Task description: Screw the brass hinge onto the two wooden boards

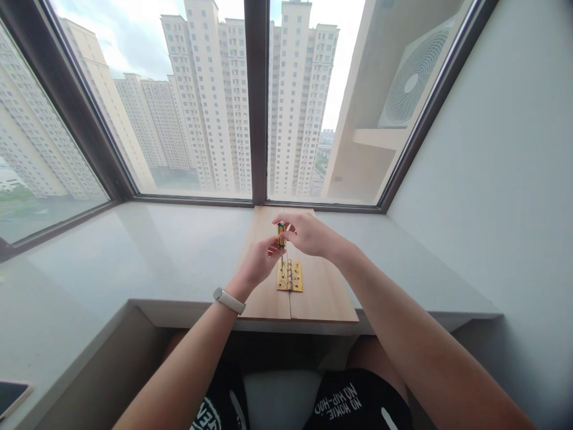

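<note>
A screwdriver (281, 235) with a yellow and black handle stands upright, its thin shaft pointing down at the brass hinge (296, 276). My right hand (308, 233) has its fingers closed around the upper part of the handle. Lower down, my left hand (262, 260) pinches the screwdriver near the base of the handle. The tip meets the upper left part of the hinge; whether a screw sits under it is too small to tell. The hinge lies opened flat across the seam between two light wooden boards (320, 295).
Both boards lie on a white windowsill counter (179, 257) whose front edge is close to my lap. Dark window frames (258, 107) rise behind. A white wall (492, 179) stands at the right. A dark flat device (12, 397) lies at the lower left.
</note>
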Available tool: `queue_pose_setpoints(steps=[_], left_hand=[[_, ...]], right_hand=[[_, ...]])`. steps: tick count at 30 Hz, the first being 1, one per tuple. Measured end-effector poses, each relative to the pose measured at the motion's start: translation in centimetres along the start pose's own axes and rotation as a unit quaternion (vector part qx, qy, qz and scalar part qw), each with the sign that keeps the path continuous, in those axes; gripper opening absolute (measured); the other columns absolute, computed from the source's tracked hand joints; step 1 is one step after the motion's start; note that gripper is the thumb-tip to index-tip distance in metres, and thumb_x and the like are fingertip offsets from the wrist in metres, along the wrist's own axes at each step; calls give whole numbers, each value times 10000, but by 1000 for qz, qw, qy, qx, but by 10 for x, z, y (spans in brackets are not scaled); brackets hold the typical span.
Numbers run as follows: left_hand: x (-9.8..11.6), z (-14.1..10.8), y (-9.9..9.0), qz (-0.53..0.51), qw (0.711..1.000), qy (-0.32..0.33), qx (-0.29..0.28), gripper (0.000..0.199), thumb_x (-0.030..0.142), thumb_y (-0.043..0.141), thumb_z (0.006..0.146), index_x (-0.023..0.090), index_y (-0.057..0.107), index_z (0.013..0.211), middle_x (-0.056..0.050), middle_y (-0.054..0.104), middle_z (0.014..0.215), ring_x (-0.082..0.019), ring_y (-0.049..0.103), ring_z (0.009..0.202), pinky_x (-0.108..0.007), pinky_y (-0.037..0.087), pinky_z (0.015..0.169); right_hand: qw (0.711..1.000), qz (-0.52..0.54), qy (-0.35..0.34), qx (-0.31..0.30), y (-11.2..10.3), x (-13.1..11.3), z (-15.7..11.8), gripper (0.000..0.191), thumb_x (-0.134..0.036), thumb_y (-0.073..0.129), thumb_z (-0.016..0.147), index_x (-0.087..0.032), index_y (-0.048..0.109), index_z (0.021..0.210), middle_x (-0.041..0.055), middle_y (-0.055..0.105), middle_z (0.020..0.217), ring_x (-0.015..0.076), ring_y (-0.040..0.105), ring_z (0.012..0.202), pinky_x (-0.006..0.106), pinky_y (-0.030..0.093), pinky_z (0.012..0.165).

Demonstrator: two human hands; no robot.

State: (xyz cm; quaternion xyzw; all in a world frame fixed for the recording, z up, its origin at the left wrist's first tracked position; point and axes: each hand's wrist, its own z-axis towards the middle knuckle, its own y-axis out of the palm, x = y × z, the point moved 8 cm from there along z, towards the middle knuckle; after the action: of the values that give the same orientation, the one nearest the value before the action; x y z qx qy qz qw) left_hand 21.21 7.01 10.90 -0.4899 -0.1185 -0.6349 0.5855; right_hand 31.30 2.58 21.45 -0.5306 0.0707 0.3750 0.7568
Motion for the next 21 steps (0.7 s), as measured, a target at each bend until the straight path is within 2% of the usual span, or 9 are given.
queue_pose_setpoints(steps=[3,5,10,14,18,21], left_hand=[[-9,-3,5,4,999,-16,-30,169,280,652,904,197,703,1042,-42,758,904,-203,726,851,-308,581,758],[-21,-7,10,21,998,-39,-52,114,278,668,883,193,701,953,-37,753,870,-204,725,831,-308,575,745],[-41,-15,22,43,995,-54,-72,78,237,637,865,191,700,856,-32,749,850,-196,711,805,-318,554,759],[-43,-16,25,52,995,-46,-67,94,246,626,863,188,700,852,-41,748,852,-196,696,800,-318,534,755],[-44,-15,27,59,995,-45,-65,82,244,634,849,182,683,827,-40,733,819,-187,675,764,-300,501,707],[-44,-15,28,68,995,-36,-65,82,237,629,847,181,677,813,-28,714,781,-171,647,721,-285,472,671]], right_hand=[[1000,12,0,9,-1,1,-1,279,-82,627,826,-251,748,1012,-1,692,734,162,582,653,297,388,648],[1000,4,0,18,-1,3,-1,209,-112,646,837,-240,744,970,-5,682,704,158,569,634,297,386,649],[997,-70,19,22,-1,7,-1,105,-201,684,867,-208,706,970,-4,675,702,148,560,647,288,392,681],[991,-119,43,33,-1,9,-2,114,-310,687,894,-198,669,905,6,668,711,146,555,650,278,368,643],[986,-146,52,55,0,9,-1,258,-392,663,909,-202,591,749,-5,615,654,132,492,592,278,323,589],[985,-150,59,65,0,9,-1,220,-377,669,904,-200,609,788,0,629,691,134,502,610,274,330,604]])
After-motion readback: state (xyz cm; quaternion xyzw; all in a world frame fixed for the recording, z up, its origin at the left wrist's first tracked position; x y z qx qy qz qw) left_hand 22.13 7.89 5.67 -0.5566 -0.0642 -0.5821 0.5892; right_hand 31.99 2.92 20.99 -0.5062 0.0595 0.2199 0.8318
